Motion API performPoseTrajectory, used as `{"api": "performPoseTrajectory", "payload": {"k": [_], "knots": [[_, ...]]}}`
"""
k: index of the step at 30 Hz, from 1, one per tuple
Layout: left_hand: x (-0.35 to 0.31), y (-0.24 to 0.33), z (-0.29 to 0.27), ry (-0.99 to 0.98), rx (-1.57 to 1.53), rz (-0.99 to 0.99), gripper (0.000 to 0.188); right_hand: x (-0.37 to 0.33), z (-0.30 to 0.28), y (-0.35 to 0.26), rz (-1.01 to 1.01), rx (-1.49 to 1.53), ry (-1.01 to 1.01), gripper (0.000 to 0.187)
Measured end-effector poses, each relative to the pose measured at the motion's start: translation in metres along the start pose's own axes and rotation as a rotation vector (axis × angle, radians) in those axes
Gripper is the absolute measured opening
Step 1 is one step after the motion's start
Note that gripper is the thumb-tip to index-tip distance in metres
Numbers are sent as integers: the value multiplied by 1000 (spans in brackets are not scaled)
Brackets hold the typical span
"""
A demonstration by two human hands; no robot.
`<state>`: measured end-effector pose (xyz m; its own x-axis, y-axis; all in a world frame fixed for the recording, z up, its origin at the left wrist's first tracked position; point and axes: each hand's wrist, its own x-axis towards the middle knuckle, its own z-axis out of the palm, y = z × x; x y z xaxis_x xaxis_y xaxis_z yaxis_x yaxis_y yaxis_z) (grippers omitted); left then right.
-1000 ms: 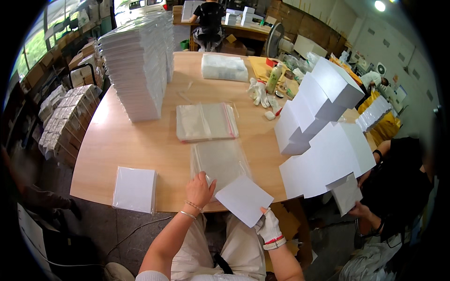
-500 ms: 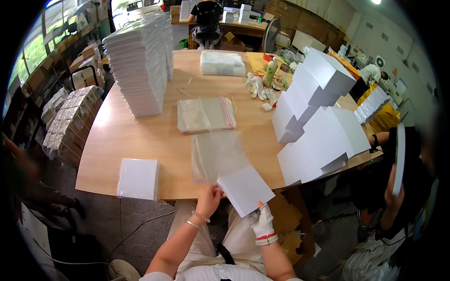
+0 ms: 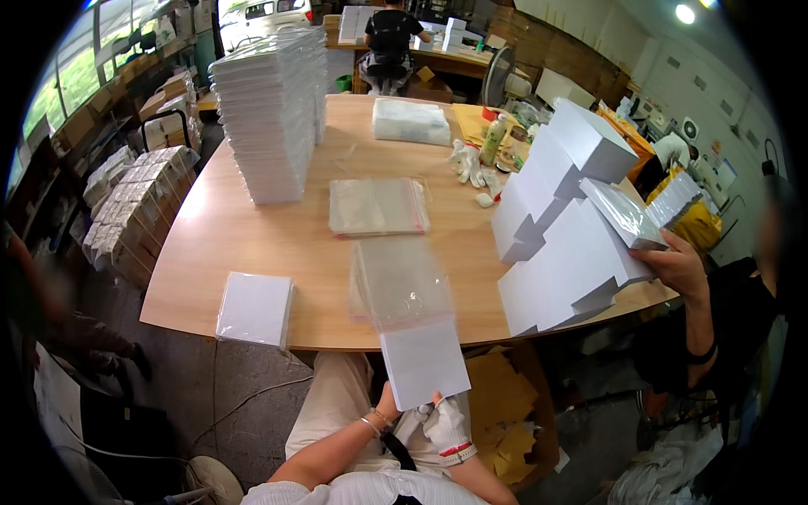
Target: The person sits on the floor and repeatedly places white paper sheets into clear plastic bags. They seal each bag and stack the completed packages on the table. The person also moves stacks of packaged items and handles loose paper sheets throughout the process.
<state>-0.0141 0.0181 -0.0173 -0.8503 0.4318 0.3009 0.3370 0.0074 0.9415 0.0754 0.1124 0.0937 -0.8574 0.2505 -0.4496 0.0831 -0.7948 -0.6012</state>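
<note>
A flat white block, like a thick book [image 3: 425, 366], lies over the table's front edge above my lap. Its far end meets the mouth of a clear plastic bag [image 3: 408, 286], which lies on other bags. My bare left hand [image 3: 387, 404], with bracelets at the wrist, grips the block's near left corner; its fingers are mostly hidden. In a white glove with bare fingertips, my right hand [image 3: 446, 427] holds the near edge, thumb on top. A pile of clear bags [image 3: 379, 206] lies farther back. Left of me is a plastic-wrapped white block [image 3: 255, 309].
Tall stacks of wrapped white blocks [image 3: 265, 126] stand back left, and stepped white stacks [image 3: 572, 261] at right. A co-worker's hand [image 3: 682, 265] holds a wrapped block [image 3: 624, 215] there. Gloves [image 3: 467, 164] and a bottle [image 3: 494, 139] lie beyond. A carton [image 3: 505, 404] is below the table.
Both hands have drawn toward me and turned the white block straighter, its far end now at the bag's mouth. The co-worker has brought a wrapped block over to the right-hand stacks.
</note>
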Motion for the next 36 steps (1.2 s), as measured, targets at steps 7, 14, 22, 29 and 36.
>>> {"api": "performPoseTrajectory", "payload": {"k": [7,14,22,29,36], "knots": [[-18,6,-10,-2,-69,-210,14,26,17,5,-41,-68,196,14],[-18,17,7,55,-296,-423,14,40,31,-5,-81,-81,200,10],[-5,37,-2,54,-316,-465,18,81,27,-18,-61,101,-150,11],[-4,57,-33,133,-500,-696,56,24,-7,-44,238,-465,-50,20],[-4,65,-56,39,-434,-670,37,29,55,-43,-832,-1478,-255,9]]}}
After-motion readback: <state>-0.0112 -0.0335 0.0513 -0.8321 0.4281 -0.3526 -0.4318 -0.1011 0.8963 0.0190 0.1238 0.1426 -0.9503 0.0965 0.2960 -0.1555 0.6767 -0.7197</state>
